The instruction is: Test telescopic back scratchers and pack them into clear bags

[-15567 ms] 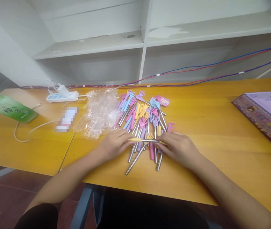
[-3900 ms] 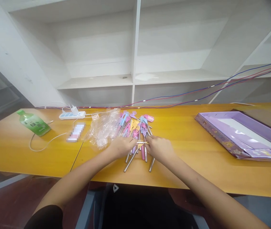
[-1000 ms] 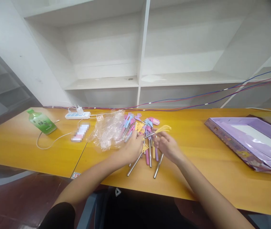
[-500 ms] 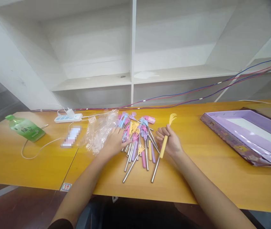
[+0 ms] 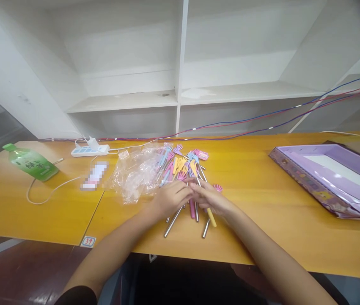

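Note:
My right hand is closed around a yellow back scratcher. Its claw-shaped head points away from me, and its yellow handle sticks out below the palm. My left hand has its fingers bent together and meets the right fingertips over the pile; whatever lies between its fingers is hidden. Beneath and beyond both hands spreads a pile of back scratchers in pink, blue, purple and yellow, with metal rods. A pink-headed back scratcher lies partly covered by my right hand.
Left of the pile lies a crumpled clear plastic bag. Farther left are a blurred-out phone, a white power strip with a cable, and a green bottle on its side. A purple box is at right; shelves stand behind.
My right hand has moved left over the pile with the yellow back scratcher, uncovering a pink head. My left hand has come right and nearer to me, meeting the right.

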